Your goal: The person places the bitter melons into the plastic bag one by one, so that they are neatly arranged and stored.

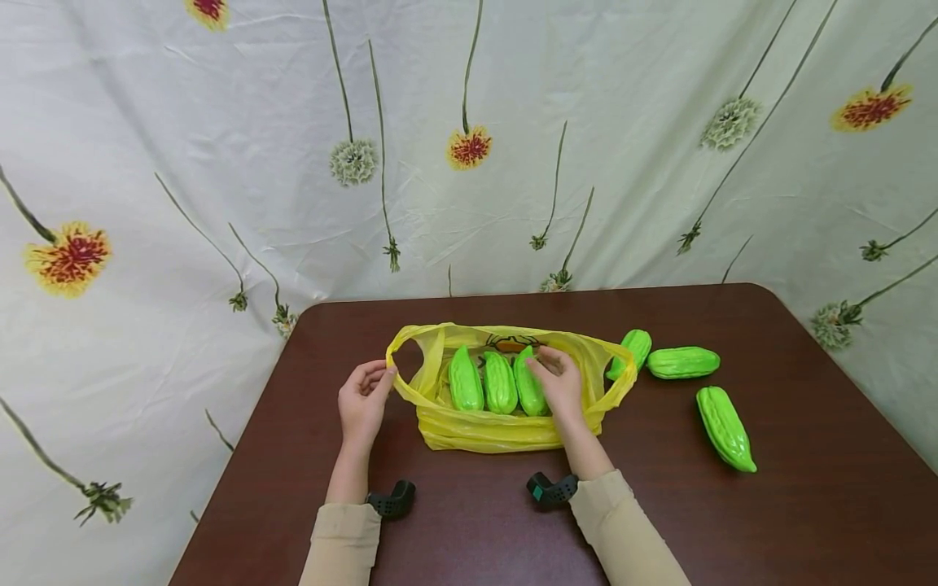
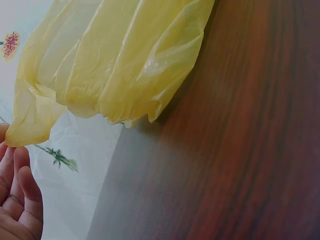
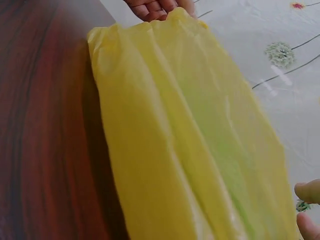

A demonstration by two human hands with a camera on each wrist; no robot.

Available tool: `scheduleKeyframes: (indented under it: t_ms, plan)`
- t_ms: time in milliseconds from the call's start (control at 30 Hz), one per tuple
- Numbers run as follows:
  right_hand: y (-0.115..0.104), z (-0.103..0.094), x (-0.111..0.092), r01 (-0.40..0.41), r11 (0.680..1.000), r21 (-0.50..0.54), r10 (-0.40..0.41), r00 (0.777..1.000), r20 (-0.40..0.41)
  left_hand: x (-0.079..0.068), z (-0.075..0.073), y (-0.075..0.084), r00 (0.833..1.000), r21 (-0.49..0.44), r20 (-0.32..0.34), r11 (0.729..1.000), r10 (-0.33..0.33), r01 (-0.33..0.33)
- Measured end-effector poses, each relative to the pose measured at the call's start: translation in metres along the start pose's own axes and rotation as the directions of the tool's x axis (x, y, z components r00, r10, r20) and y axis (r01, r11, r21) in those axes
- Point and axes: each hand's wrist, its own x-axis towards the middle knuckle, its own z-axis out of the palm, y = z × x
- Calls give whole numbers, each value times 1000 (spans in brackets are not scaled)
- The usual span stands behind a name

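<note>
A yellow plastic bag point(image 1: 484, 435) lies on its side on the table with its mouth held wide. My left hand point(image 1: 364, 397) pinches its left handle loop between thumb and fingertips; the left wrist view shows this handle point(image 2: 32, 122) drawn to a point at the fingers. Inside the bag lie three glossy green bitter gourds side by side: a left one point(image 1: 466, 380), a middle one point(image 1: 500, 384) and a right one point(image 1: 529, 382). Over the bag's mouth, my right hand point(image 1: 563, 387) is beside the right gourd's upper end. Its fingertips point(image 3: 309, 191) stand apart in the right wrist view.
Three more bitter gourds lie on the table to the right: one partly behind the bag's right handle point(image 1: 639, 346), one lying crosswise point(image 1: 684, 363) and one nearer me point(image 1: 725, 429). A flowered white curtain point(image 1: 469, 220) hangs behind the dark wooden table point(image 1: 476, 521).
</note>
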Motion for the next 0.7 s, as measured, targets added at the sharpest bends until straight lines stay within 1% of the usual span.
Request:
scheduleKeyframes:
  t_ms: [133, 233, 500, 700]
  plan:
    - [-7, -1, -1, -5, 1000, 21, 5, 1000, -9, 0, 0, -1, 1000, 0, 0, 1000, -1, 1]
    - [-13, -3, -2, 6, 999, 32, -6, 1000, -16, 0, 0, -1, 1000, 0, 2, 1000, -2, 2]
    - [-27, -11, -4, 19, 999, 44, -18, 1000, -8, 1, 1, -1, 1000, -1, 4, 1000, 2, -2]
    - [-41, -18, -7, 64, 997, 51, -64, 998, 3, 0, 1, -1, 1000, 5, -1, 1000, 6, -6]
